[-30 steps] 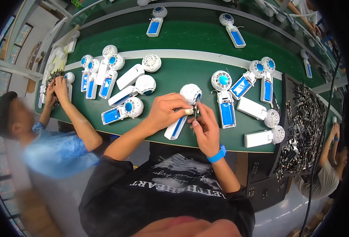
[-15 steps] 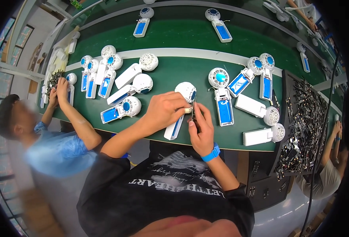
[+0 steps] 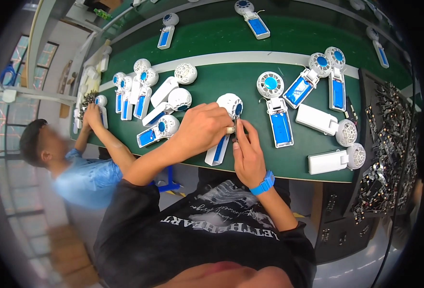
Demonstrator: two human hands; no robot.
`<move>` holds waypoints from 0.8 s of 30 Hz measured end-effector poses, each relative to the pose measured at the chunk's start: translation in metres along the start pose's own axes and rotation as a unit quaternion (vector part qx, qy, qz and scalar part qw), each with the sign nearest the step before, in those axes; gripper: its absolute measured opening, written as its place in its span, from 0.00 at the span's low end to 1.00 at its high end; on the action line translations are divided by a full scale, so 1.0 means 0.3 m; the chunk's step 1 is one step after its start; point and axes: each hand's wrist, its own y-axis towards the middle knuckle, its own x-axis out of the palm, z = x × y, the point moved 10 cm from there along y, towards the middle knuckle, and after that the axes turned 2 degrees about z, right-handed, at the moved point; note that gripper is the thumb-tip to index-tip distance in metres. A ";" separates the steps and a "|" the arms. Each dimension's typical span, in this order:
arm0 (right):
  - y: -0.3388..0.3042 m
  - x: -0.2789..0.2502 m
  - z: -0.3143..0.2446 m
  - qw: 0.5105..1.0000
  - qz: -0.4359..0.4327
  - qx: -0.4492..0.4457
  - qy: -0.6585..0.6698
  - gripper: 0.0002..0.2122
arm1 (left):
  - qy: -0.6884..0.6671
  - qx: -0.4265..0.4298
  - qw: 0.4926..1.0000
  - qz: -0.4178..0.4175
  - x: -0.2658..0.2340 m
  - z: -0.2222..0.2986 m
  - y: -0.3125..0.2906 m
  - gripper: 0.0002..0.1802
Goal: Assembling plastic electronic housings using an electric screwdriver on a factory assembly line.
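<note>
A white handheld fan [image 3: 228, 103] with a round grille head and a blue-lined open handle lies on the green bench in front of me. My left hand [image 3: 203, 126] is closed at its neck, fingertips pinched against it; a pale wrap shows on one finger. From the right, my right hand [image 3: 249, 156] grips a thin metal tool, seemingly tweezers [image 3: 237, 124], between thumb and fingers, its tip by the blue disc of the head. My fingers hide the neck and what the tip touches. Another open fan [image 3: 270, 85] lies just right of my right hand.
Several white fans, including one closed fan [image 3: 328, 162], lie left and right on the green bench [image 3: 212, 77]. A dark tray [image 3: 382, 165] of small electronic parts stands at the right. A co-worker [image 3: 87, 177] handles parts at the left. More fans lie beyond the pale rail [image 3: 231, 58].
The view has shifted slightly, so the bench items sit differently in it. My hands stay at the same fan, and the metal tool now reaches nearer the blue disc on its head.
</note>
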 end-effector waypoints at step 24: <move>-0.059 -0.124 0.009 0.986 -0.078 0.039 0.140 0.28 | -0.042 0.096 0.947 -0.302 0.169 -0.290 0.218 0.30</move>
